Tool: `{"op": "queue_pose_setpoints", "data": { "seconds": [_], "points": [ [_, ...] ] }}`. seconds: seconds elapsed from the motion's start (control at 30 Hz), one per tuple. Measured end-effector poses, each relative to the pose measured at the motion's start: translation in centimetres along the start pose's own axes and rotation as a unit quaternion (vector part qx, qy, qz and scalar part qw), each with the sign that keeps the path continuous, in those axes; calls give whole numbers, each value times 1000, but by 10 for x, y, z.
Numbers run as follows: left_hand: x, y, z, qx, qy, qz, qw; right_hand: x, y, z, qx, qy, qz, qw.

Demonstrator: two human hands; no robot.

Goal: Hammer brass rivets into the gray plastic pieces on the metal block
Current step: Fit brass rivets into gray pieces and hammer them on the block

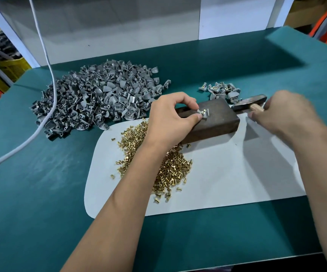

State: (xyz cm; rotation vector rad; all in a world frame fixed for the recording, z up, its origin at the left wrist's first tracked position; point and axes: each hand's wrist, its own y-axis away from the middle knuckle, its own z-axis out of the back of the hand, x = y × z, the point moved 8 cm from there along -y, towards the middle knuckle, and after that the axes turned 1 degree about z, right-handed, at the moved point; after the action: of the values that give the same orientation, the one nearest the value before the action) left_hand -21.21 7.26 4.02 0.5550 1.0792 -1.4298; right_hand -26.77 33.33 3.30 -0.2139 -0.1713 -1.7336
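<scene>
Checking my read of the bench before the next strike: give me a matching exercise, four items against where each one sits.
Items:
1. gray plastic pieces pile
2. brass rivets
3. hammer
4. piece with rivet

Places:
A. on top of the metal block, pinched by the left hand
B. loose heap on the white mat, near the left forearm
C. far left on the green table
D. right of the block, handle at the right hand

Pairs: 1-C, 2-B, 3-D, 4-A
</scene>
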Motion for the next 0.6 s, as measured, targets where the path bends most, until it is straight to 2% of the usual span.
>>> {"op": "queue_pose_setpoints", "data": {
  "seconds": [0.17,0.3,0.43,0.53,0.6],
  "points": [
    [4,-1,3,5,5,10,1000,8,-2,0,1,17,18,1000],
    [6,-2,0,13,11,24,1000,15,-3,16,-52,-99,45,993],
    [7,-2,-1,14,13,27,999,46,13,39,-56,-238,146,959],
    [8,-2,-3,19,15,33,999,73,35,47,-21,-256,228,939],
    [8,-2,-5,19,13,35,999,86,48,45,6,-239,252,938]
  ]
}}
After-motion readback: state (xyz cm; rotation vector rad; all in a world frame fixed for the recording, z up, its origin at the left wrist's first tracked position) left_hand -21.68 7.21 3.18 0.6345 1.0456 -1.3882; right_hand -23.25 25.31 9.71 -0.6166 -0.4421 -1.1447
